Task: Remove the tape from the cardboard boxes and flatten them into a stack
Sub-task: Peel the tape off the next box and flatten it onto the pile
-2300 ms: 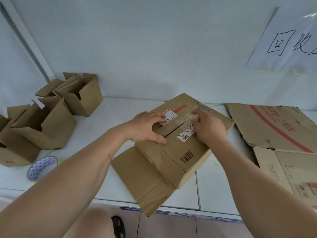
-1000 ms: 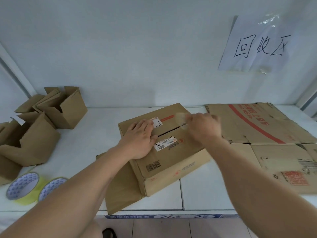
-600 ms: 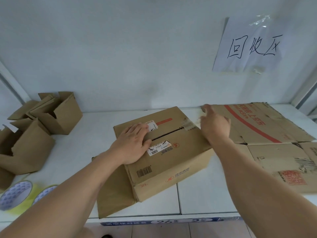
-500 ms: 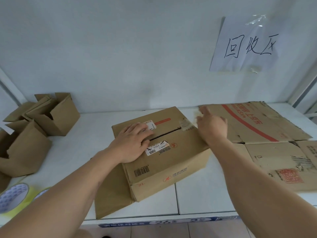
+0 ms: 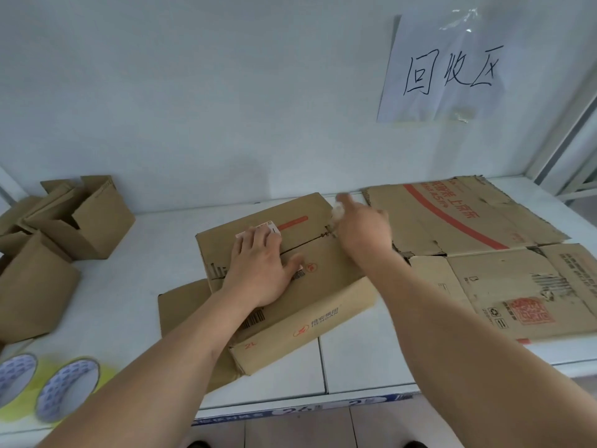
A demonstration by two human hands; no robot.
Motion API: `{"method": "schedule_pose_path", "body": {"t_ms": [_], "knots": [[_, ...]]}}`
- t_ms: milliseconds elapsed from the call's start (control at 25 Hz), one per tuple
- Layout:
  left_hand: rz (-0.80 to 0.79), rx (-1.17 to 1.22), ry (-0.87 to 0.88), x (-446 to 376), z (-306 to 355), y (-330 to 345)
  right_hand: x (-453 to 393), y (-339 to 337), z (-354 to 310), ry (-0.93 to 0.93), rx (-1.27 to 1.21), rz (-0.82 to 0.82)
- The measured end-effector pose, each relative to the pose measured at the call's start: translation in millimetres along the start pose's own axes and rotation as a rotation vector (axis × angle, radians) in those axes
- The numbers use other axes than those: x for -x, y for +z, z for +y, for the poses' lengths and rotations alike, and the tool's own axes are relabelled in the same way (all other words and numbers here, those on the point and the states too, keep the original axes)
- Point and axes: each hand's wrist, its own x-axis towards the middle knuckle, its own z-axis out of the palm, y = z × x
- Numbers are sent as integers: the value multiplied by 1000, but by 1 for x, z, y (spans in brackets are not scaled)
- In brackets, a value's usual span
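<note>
A brown cardboard box sits in the middle of the white desk, with one loose flap lying flat on its left side. The slit on top of the box is closed. The left hand lies flat on the box top with its fingers straight, pressing down and partly covering a white label. The right hand is at the far right corner of the box, and its fingers pinch a bit of clear tape. The hand looks blurry. Just right of the box lie flat cardboard sheets with red print. At the left end of the desk stand small open boxes. Two rolls of tape lie near the front left edge. A paper sign hangs on the wall above the flat sheets.
</note>
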Motion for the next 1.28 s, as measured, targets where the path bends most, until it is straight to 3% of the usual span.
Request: {"method": "schedule_pose_path", "body": {"t_ms": [120,320,400,560,760,840,1000,1280], "knots": [[-18,6,68,1,-3,0,-6,-16,37,278,-381,34],[-53,20,150,-2,5,-8,8,-19,22,277,-474,-256],[-71,42,111,-4,25,-10,6,-25,15,290,-494,-285],[-175,-26,110,-3,59,-3,7,-9,25,203,-302,-141],[-254,-61,110,-3,53,-2,26,-15,57,436,-755,88],[-256,-71,111,-4,55,-1,47,-26,70,474,-811,193],[-256,-98,92,-2,61,-3,97,-31,99,345,-556,158],[-239,-63,-4,3,84,1,173,-19,164,-164,135,88]]}}
